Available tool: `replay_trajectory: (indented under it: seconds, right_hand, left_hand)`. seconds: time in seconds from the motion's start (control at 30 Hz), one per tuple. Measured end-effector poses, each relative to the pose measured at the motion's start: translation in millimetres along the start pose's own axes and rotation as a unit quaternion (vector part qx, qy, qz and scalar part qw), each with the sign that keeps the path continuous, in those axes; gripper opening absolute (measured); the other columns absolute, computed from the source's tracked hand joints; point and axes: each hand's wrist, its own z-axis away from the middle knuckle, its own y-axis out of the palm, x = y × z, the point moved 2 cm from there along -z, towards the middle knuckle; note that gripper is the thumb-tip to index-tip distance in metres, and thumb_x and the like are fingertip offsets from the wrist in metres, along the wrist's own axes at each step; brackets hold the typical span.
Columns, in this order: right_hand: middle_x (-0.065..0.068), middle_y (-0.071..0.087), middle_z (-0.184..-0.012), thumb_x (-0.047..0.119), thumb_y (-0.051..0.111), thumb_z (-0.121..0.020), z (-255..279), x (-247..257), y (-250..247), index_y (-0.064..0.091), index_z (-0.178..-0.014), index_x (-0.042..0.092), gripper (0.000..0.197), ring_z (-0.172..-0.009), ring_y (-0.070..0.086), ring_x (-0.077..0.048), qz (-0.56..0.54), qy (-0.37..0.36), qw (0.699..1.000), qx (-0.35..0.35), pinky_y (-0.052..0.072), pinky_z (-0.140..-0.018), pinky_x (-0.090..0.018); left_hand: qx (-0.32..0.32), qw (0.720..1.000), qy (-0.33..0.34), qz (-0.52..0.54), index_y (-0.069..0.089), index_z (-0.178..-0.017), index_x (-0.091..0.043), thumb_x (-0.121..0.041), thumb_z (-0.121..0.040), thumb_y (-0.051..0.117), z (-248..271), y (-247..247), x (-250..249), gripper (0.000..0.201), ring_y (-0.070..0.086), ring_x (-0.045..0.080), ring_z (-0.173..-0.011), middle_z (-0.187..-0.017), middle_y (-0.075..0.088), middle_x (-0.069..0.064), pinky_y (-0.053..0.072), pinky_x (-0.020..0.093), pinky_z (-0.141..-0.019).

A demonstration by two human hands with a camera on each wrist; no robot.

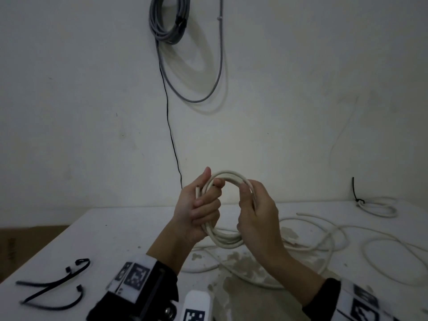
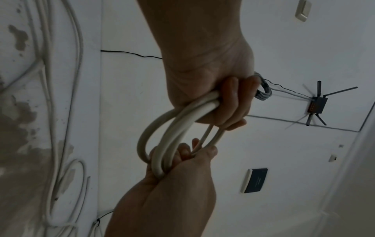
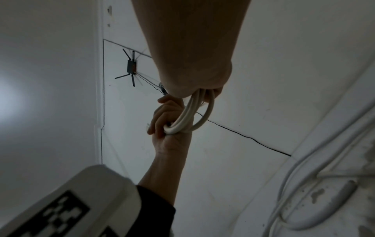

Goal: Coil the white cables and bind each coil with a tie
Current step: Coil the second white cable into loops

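Both hands grip one coil of white cable point(image 1: 225, 239), raised above the worktop point(image 1: 120, 230) at frame centre. Left hand point(image 1: 199, 212) curls its fingers round the coil's left side; right hand point(image 1: 257, 216) wraps the right side. Loose white cable point(image 1: 324, 242) trails lower right; black ties point(image 1: 58, 286) lie lower left.

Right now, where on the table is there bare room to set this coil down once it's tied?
Bare table lies left of the left hand, between the far edge and the black ties. Another bare strip runs along the back, between the hands and the tied coil. Right of the right hand, loose white cable crowds the top.
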Motion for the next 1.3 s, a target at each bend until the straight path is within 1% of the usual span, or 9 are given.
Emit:
replay_trajectory:
  seconds: [0.23,0.4,0.47,0.57,0.7,0.9,1.03,1.13,1.3]
  right_hand:
    - [0.005,0.047,-0.057,0.039,0.033,-0.098,-8.8,-7.8,4.6,0.05,-0.073,0.021,0.035,-0.052,0.045,-0.017,0.016,0.072,0.995,-0.06,0.045,-0.057,-0.039]
    - [-0.001,0.053,-0.066,0.038,0.028,-0.099,-9.1,-11.6,4.9,0.048,-0.077,0.02,0.035,-0.058,0.051,-0.021,0.042,0.09,0.994,-0.042,0.046,-0.059,-0.035]
    - [-0.005,0.058,-0.087,0.036,0.028,-0.099,-9.6,-14.3,2.0,0.051,-0.094,0.018,0.03,-0.073,0.058,-0.023,0.09,0.05,0.995,-0.007,0.05,-0.067,-0.035]
    - [-0.001,0.044,-0.119,0.034,0.039,-0.096,-6.0,-7.3,-7.7,0.046,-0.12,0.017,0.03,-0.101,0.049,-0.003,0.114,-0.078,0.99,0.008,0.039,-0.082,-0.007]
    - [-0.002,0.043,-0.117,0.022,0.057,-0.082,5.6,15.4,-9.1,0.061,-0.097,0.016,0.017,-0.114,0.045,-0.009,0.147,-0.286,0.947,0.028,0.042,-0.093,-0.027]
    - [0.004,0.047,-0.123,0.017,0.068,-0.071,-1.3,24.3,-3.4,0.071,-0.073,0.014,0.005,-0.107,0.045,0.001,0.145,-0.207,0.966,0.057,0.037,-0.082,-0.002]
    - [0.001,0.051,-0.129,0.013,0.07,-0.074,-1.9,26.1,-4.3,0.075,-0.075,0.011,0.005,-0.104,0.05,-0.002,0.15,-0.197,0.965,0.089,0.039,-0.082,-0.002]
    - [0.008,0.046,-0.127,0.01,0.071,-0.078,-6.2,31.4,-7.6,0.071,-0.068,0.012,0.01,-0.106,0.048,0.007,0.11,-0.109,0.978,0.139,0.039,-0.079,0.0]
    - [0.01,0.045,-0.122,0.017,0.064,-0.086,-14.3,28.8,-11.7,0.063,-0.07,0.019,0.015,-0.093,0.047,0.022,0.068,0.003,0.988,0.139,0.032,-0.072,0.008]
  left_hand:
    - [0.02,0.999,0.027,-0.018,0.053,-0.099,0.006,-0.047,-0.095,0.029,-4.4,-2.7,7.4,0.058,0.032,0.012,-0.034,-0.053,0.055,0.01,0.037,0.021,-0.033]
    - [-0.091,0.986,0.064,-0.12,0.054,-0.075,-0.004,-0.059,-0.089,0.033,-6.4,-1.6,12.4,0.06,0.025,0.002,-0.021,-0.035,0.035,-0.004,0.019,0.012,-0.023]
    - [-0.146,0.978,0.062,-0.136,0.05,-0.063,-0.01,-0.045,-0.089,0.037,-5.6,-2.8,10.6,0.046,0.026,0.003,-0.018,-0.031,0.03,-0.005,0.012,0.011,-0.023]
    - [-0.197,0.966,0.066,-0.152,0.045,-0.057,-0.013,-0.036,-0.086,0.041,-2.2,-5.0,5.5,0.037,0.024,0.003,-0.017,-0.029,0.027,-0.005,0.009,0.01,-0.024]
    - [-0.244,0.942,0.06,-0.222,0.049,-0.054,-0.012,-0.037,-0.091,0.04,-1.3,-7.7,10.2,0.045,0.021,0.004,-0.019,-0.031,0.028,-0.005,0.012,0.012,-0.025]
    - [-0.296,0.911,0.043,-0.285,0.054,-0.044,-0.016,-0.052,-0.094,0.03,-1.7,-6.9,21.0,0.066,0.021,0.006,-0.023,-0.034,0.033,-0.004,0.012,0.015,-0.031]
    - [-0.298,0.897,0.057,-0.323,0.048,-0.06,-0.013,-0.057,-0.093,0.024,-1.3,-5.4,20.0,0.06,0.02,0.005,-0.022,-0.034,0.029,-0.004,0.011,0.012,-0.031]
    - [-0.282,0.894,0.052,-0.343,0.056,-0.054,-0.014,-0.06,-0.09,0.024,-0.6,-5.0,20.7,0.067,0.021,0.006,-0.024,-0.036,0.028,-0.003,0.012,0.012,-0.033]
    - [-0.195,0.913,-0.005,-0.359,0.068,-0.082,-0.018,-0.062,-0.087,0.022,-1.0,5.0,19.8,0.064,0.022,0.005,-0.025,-0.037,0.028,-0.002,0.016,0.009,-0.031]
